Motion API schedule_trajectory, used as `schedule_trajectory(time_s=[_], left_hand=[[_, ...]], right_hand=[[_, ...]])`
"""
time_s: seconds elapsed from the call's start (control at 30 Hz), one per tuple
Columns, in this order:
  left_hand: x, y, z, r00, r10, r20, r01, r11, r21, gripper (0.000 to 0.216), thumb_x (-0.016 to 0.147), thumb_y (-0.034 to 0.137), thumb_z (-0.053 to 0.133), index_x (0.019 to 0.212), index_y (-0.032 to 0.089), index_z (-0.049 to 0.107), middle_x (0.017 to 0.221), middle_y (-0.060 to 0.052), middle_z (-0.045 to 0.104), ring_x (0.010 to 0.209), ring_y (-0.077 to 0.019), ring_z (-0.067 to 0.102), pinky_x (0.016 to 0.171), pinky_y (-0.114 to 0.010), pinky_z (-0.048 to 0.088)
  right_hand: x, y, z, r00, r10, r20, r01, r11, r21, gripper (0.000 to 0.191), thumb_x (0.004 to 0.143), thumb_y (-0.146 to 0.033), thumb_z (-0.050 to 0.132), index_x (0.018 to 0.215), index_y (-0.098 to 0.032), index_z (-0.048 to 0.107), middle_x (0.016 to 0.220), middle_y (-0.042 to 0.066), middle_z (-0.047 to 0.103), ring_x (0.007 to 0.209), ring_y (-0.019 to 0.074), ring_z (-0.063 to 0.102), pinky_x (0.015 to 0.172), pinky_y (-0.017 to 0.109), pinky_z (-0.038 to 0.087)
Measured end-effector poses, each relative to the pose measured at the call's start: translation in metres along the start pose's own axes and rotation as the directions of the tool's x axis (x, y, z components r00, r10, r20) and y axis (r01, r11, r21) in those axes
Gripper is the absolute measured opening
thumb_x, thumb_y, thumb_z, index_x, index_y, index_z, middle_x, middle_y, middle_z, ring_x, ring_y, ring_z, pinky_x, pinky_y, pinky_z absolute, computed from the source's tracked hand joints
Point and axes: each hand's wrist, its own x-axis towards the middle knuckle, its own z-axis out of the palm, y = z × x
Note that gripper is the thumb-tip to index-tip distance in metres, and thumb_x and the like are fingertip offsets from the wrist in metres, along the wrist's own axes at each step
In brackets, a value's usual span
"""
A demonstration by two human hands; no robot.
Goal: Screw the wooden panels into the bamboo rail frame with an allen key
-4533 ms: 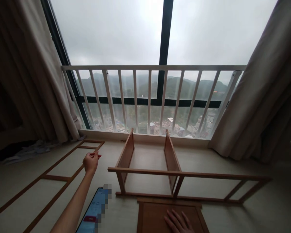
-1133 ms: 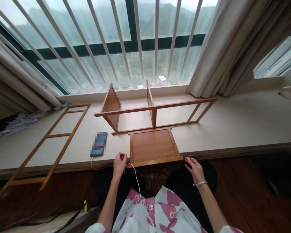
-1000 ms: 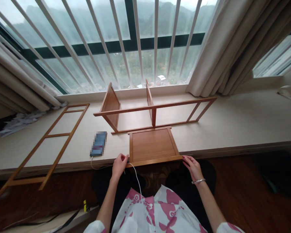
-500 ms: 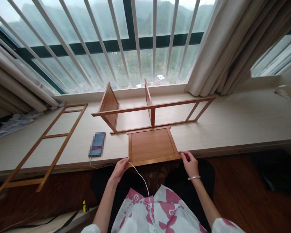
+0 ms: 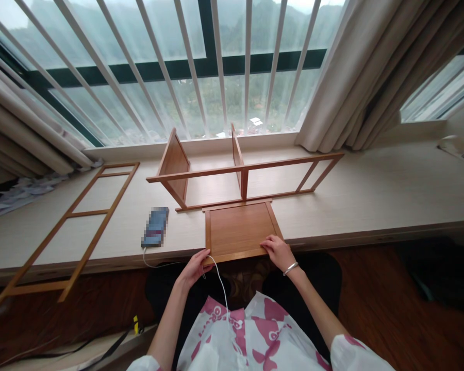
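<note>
A brown wooden panel (image 5: 242, 229) lies flat at the sill's front edge, its near edge jutting over the floor. My left hand (image 5: 195, 267) is closed on the panel's near left corner, with a thin white cable (image 5: 222, 281) running by the fingers. Over the near right part of the panel is my right hand (image 5: 279, 252), thumb and fingers pinched together; whatever they may hold is too small to make out. Just behind the panel, a partly joined wooden frame (image 5: 294, 164) rests on its side, with two upright panels (image 5: 175, 167) attached.
To the left, a ladder-like wooden frame (image 5: 87, 214) lies on the pale sill (image 5: 386, 196), its near end overhanging. A phone (image 5: 155, 226) with a white cable lies between it and the panel. Curtains (image 5: 344, 77) and a barred window (image 5: 232, 103) stand behind.
My right hand has left the panel's near right corner and moved left, over its surface. The left hand stays at the near left corner, with slightly shifted fingers.
</note>
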Motion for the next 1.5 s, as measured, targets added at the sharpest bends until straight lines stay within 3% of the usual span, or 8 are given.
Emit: schedule_trajectory(time_s=[0.37,0.47,0.57,0.73,0.87,1.0,1.2,1.5], left_hand=[[0.001,0.0,0.004,0.995,0.06,-0.081,-0.059,0.998,0.016,0.03,0.068,0.032,0.065,0.093,0.017,0.056,0.081,-0.004,0.067,0.059,-0.0099,0.062,0.049,-0.018,0.047],[-0.001,0.002,0.005,0.995,0.071,-0.071,-0.072,0.997,-0.006,0.028,0.068,0.03,0.065,0.092,0.016,0.057,0.088,-0.005,0.066,0.068,-0.0106,0.063,0.057,-0.021,0.051],[-0.002,0.002,0.005,0.997,0.056,-0.06,-0.058,0.998,-0.036,0.027,0.07,0.03,0.064,0.093,0.018,0.057,0.091,-0.004,0.065,0.072,-0.0117,0.063,0.062,-0.025,0.052],[-0.003,0.001,0.003,0.999,-0.004,-0.038,0.002,0.998,-0.06,0.03,0.071,0.034,0.062,0.097,0.021,0.055,0.089,-0.003,0.066,0.069,-0.0128,0.064,0.067,-0.029,0.053],[-0.001,0.0,0.0,0.999,-0.023,-0.036,0.022,0.999,-0.038,0.034,0.069,0.035,0.063,0.099,0.02,0.055,0.09,-0.005,0.066,0.067,-0.0139,0.065,0.064,-0.028,0.053],[0.001,0.0,-0.004,0.999,-0.027,-0.045,0.028,0.999,0.017,0.037,0.069,0.036,0.064,0.1,0.018,0.056,0.091,-0.007,0.066,0.066,-0.0143,0.065,0.06,-0.026,0.053],[0.001,-0.002,-0.007,0.998,-0.028,-0.056,0.03,0.999,0.037,0.034,0.069,0.033,0.064,0.098,0.019,0.058,0.093,-0.006,0.064,0.068,-0.0129,0.063,0.06,-0.025,0.053],[-0.01,0.002,-0.011,0.998,-0.025,-0.05,0.027,0.999,0.041,0.038,0.065,0.034,0.067,0.099,0.018,0.059,0.095,-0.006,0.061,0.074,-0.0123,0.061,0.065,-0.026,0.053]], right_hand=[[-0.004,-0.001,-0.006,1.0,-0.024,-0.009,0.024,0.999,-0.029,0.02,0.079,-0.026,0.048,0.086,-0.028,0.067,0.089,0.004,0.06,0.087,0.019,0.054,0.078,0.033,0.041],[-0.013,-0.001,-0.013,0.978,0.067,-0.198,-0.059,0.997,0.047,0.02,0.08,-0.029,0.047,0.088,-0.026,0.065,0.096,0.005,0.06,0.09,0.0208,0.054,0.08,0.036,0.04],[-0.031,0.005,-0.014,0.88,0.276,-0.388,-0.195,0.952,0.237,0.023,0.081,-0.035,0.045,0.089,-0.022,0.062,0.091,0.008,0.061,0.082,0.0201,0.056,0.075,0.034,0.043],[-0.068,0.017,0.01,0.677,0.674,-0.296,-0.375,0.662,0.649,0.035,0.069,-0.05,0.057,0.086,-0.018,0.055,0.072,0.004,0.061,0.06,0.0163,0.057,0.056,0.029,0.046],[-0.075,0.008,0.035,0.684,0.725,0.082,-0.433,0.314,0.845,0.04,0.063,-0.049,0.064,0.089,-0.02,0.052,0.082,0.004,0.062,0.062,0.0166,0.061,0.051,0.028,0.049],[-0.057,-0.002,0.041,0.659,0.741,0.133,-0.306,0.102,0.947,0.032,0.067,-0.046,0.063,0.085,-0.022,0.051,0.086,0.002,0.062,0.074,0.0168,0.063,0.057,0.026,0.051],[-0.037,0.01,0.043,0.559,0.829,0.007,-0.231,0.148,0.962,0.035,0.064,-0.043,0.067,0.086,-0.022,0.049,0.069,-0.003,0.061,0.058,0.0111,0.061,0.045,0.018,0.048],[-0.043,0.018,0.041,0.657,0.754,-0.013,-0.173,0.168,0.97,0.038,0.063,-0.041,0.069,0.091,-0.022,0.052,0.071,-0.003,0.062,0.061,0.0105,0.061,0.049,0.017,0.05]])
